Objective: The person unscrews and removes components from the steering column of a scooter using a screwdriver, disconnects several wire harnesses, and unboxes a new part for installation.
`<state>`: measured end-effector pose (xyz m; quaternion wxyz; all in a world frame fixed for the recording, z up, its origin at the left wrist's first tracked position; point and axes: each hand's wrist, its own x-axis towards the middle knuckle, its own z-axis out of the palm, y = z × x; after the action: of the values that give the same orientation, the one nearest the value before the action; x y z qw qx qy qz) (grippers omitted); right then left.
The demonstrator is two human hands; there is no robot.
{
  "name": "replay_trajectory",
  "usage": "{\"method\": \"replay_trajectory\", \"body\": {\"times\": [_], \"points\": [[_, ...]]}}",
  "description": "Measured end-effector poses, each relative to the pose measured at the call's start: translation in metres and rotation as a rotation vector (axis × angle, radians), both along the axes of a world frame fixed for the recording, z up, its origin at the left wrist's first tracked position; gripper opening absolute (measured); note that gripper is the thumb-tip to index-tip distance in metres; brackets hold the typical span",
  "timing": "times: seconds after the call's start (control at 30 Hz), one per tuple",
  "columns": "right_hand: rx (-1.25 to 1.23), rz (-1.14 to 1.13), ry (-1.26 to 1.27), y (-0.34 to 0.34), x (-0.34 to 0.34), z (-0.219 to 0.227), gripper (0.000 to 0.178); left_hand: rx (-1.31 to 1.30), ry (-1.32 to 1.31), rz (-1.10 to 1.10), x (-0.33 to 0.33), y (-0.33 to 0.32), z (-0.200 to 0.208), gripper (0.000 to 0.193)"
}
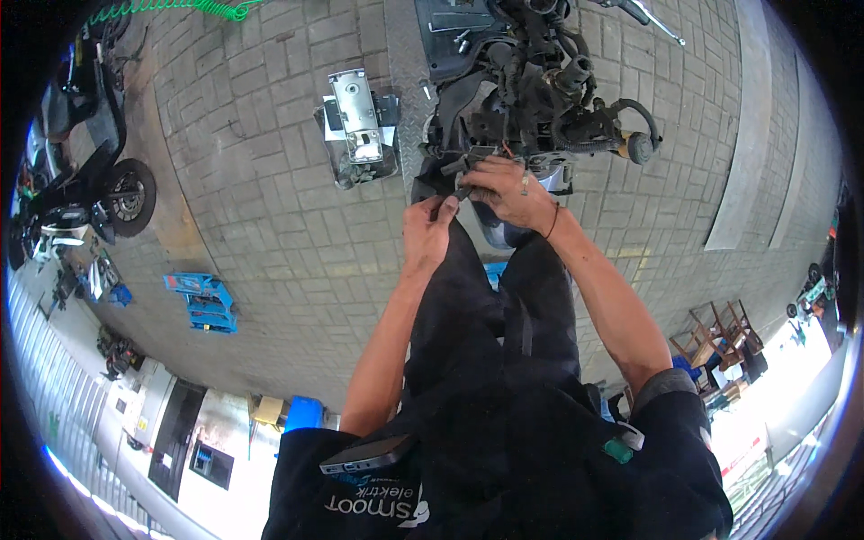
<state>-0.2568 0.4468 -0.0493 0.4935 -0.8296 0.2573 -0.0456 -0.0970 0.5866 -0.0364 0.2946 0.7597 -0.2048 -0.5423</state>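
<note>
Both hands meet over the near end of a partly stripped motorcycle or scooter (513, 85), whose dark frame, hoses and cables lie bare. My left hand (429, 225) is closed, thumb and fingers pinching a small dark part (462, 192) whose kind I cannot make out. Just right of it, my right hand (508, 191) has its fingers curled over the same spot, next to a small dark box-like piece (483, 153). The right fingers hide most of what lies under them.
Left of the vehicle, a silver metal part (356, 112) lies on a clear plastic bin (342, 175). Tools rest on a dark tray (459, 22) at the top. A blue stand (202, 301) is on the brick floor, lower left. A motorcycle (81, 171) is parked far left; wooden chairs (720, 333) stand right.
</note>
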Motion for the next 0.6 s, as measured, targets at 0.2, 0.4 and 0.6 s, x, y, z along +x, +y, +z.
{"method": "replay_trajectory", "body": {"times": [0.2, 0.4, 0.6], "points": [[0.145, -0.071, 0.012, -0.007, -0.008, 0.012, 0.036, 0.071, 0.166, 0.186, 0.001, -0.01, 0.003, 0.038], [0.137, -0.136, 0.049, 0.003, -0.011, -0.003, 0.04, 0.105, 0.25, 0.219, 0.003, -0.009, -0.002, 0.038], [0.083, -0.2, 0.045, 0.007, -0.008, 0.003, 0.04, 0.163, 0.321, 0.247, 0.009, -0.012, -0.002, 0.037]]}}
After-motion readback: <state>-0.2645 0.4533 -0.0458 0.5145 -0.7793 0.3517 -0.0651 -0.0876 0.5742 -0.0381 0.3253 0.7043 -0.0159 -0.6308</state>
